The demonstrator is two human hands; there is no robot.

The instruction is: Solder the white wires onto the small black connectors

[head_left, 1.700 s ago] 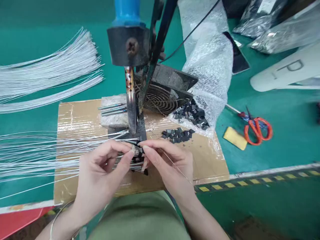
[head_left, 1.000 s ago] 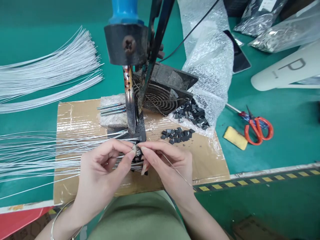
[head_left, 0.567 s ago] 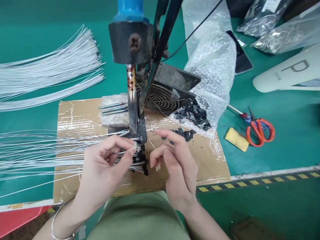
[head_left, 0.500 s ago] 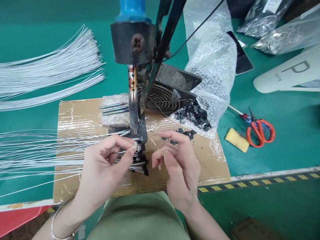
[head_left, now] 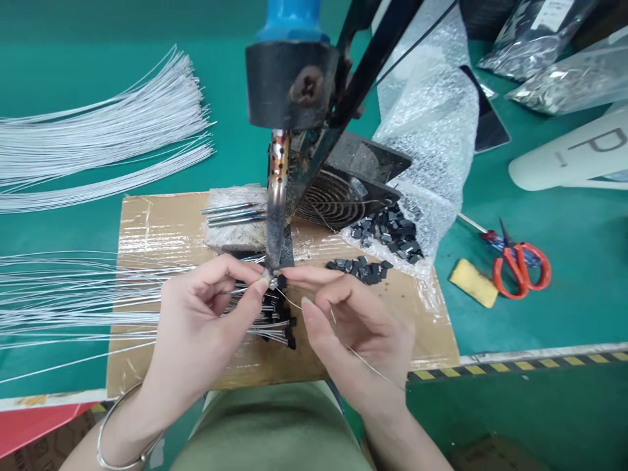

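My left hand pinches the end of a thin white wire with a small black part on it, right under the tip of a mounted soldering iron. My right hand is pinched on a fine solder wire, its index fingertip touching the same spot below the iron tip. Finished wire ends with black parts lie fanned out just under both hands on a taped cardboard sheet.
A small pile of black parts lies right of the iron, with more on bubble wrap. A black fan stands behind. White wire bundles fan out left. Orange scissors and a yellow sponge lie right.
My right hand drew away to the small pile of black parts, then came back to the iron tip with the solder wire. The view shifted slightly; the left hand stayed pinched.
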